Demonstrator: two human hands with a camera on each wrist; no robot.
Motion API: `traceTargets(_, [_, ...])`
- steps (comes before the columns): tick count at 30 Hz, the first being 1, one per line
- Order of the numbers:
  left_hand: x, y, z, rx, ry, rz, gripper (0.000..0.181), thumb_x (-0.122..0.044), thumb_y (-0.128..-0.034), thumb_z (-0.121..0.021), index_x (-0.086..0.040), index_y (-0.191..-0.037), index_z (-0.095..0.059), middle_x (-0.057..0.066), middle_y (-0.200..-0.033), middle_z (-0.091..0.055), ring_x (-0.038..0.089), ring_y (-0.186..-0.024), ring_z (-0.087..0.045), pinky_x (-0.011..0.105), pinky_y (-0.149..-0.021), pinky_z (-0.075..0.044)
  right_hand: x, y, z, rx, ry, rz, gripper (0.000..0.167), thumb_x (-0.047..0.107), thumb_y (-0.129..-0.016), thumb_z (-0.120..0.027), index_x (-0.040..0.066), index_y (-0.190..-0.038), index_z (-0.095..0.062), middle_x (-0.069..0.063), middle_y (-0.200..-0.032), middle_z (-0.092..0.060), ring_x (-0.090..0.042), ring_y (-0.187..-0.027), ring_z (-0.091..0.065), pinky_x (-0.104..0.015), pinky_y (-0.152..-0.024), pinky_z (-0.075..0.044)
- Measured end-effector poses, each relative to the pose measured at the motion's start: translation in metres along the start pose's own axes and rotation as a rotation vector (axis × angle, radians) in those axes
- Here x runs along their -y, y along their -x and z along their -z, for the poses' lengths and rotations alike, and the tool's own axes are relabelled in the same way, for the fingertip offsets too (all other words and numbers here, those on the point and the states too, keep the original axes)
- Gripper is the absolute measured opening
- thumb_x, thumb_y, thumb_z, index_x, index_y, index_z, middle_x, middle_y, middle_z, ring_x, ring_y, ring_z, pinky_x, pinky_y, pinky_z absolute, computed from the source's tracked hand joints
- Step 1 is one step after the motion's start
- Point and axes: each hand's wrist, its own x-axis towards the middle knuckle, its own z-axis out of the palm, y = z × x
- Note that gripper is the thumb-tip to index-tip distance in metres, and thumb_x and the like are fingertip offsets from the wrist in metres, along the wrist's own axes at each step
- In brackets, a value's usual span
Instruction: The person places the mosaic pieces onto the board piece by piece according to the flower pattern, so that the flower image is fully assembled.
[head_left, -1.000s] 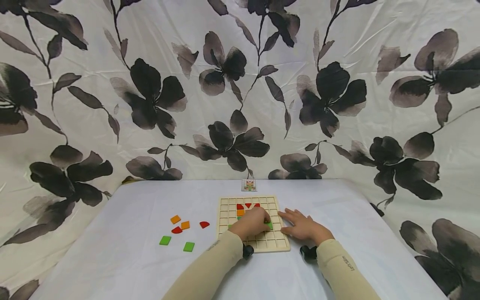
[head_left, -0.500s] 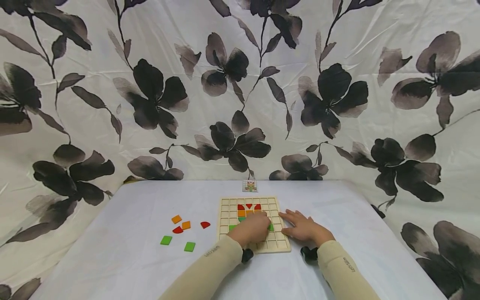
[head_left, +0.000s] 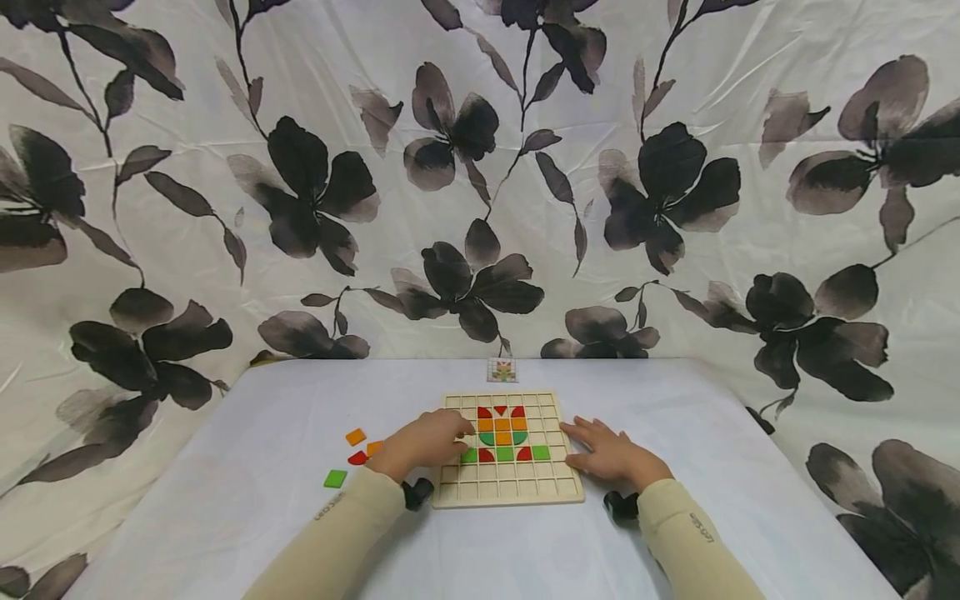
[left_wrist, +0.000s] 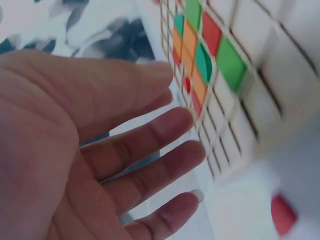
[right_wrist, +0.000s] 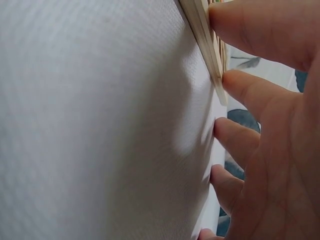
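Observation:
A wooden grid board [head_left: 510, 492] lies on the table, coloured tiles in several of its cells. Its lower tile row alternates green and red, ending in a green square [head_left: 541, 452] on the right. Above that sit orange squares [head_left: 502, 425] and rounded green pieces [head_left: 487, 438], topped by red pieces [head_left: 500, 411]. My left hand [head_left: 423, 442] hovers at the board's left edge, fingers extended; the left wrist view shows nothing in its grasp. On the other side, my right hand [head_left: 611, 454] is spread flat, with thumb and a finger [right_wrist: 245, 87] touching the board's edge.
Loose tiles lie left of the board: an orange square [head_left: 356, 436], a red piece [head_left: 357, 457], a green square [head_left: 335, 478] and another orange square partly behind my left hand. A small pattern card [head_left: 502, 370] lies beyond the board. Floral cloth [head_left: 480, 167] hangs behind the table.
My left hand has moved left from the middle of the board to its left edge, uncovering the tiles and now hiding some loose ones. The right hand stays in place.

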Motion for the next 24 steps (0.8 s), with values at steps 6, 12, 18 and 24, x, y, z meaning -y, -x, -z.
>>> traceTargets(6, [0.033,0.028,0.013,0.01,0.058,0.016,0.023,-0.012,-0.0879,-0.068,-0.006,-0.11,-0.071,0.002,-0.094,-0.067,0.017,-0.087,-0.058,0.037,-0.084,-0.049,0.0,-0.001,0.0,0.003,0.002,0.001,0.065,0.044,-0.091,-0.058,0.023,-0.149,-0.038,-0.01,-0.158,-0.03,-0.041,-0.146,-0.02,-0.073,-0.108,-0.011])
traceTargets(12, [0.056,0.053,0.014,0.025,0.051,0.062,0.012,-0.011,-0.0852,-0.069,-0.011,-0.097,-0.073,-0.005,-0.086,-0.063,0.012,-0.081,-0.053,0.035,-0.077,-0.048,-0.001,0.0,0.001,-0.001,0.003,0.001,0.065,0.044,-0.091,-0.057,0.023,-0.149,-0.037,-0.01,-0.158,-0.029,-0.041,-0.146,-0.019,-0.073,-0.108,-0.011])
traceTargets(18, [0.07,0.07,0.01,0.059,0.105,0.145,0.011,-0.008,-0.0805,-0.071,-0.017,-0.086,-0.07,-0.005,-0.083,-0.061,0.013,-0.079,-0.053,0.033,-0.073,-0.047,-0.001,0.0,0.001,0.002,-0.009,-0.006,0.066,0.045,-0.09,-0.058,0.024,-0.149,-0.038,-0.01,-0.158,-0.029,-0.041,-0.146,-0.019,-0.073,-0.108,-0.011])
traceTargets(24, [0.077,0.081,0.004,0.081,0.131,0.175,0.018,-0.005,-0.0746,-0.077,-0.016,-0.084,-0.067,-0.003,-0.084,-0.059,0.015,-0.08,-0.052,0.036,-0.076,-0.048,0.0,0.0,0.0,0.003,-0.01,-0.011,0.065,0.044,-0.091,-0.058,0.025,-0.149,-0.038,-0.009,-0.158,-0.029,-0.04,-0.147,-0.019,-0.073,-0.109,-0.011])
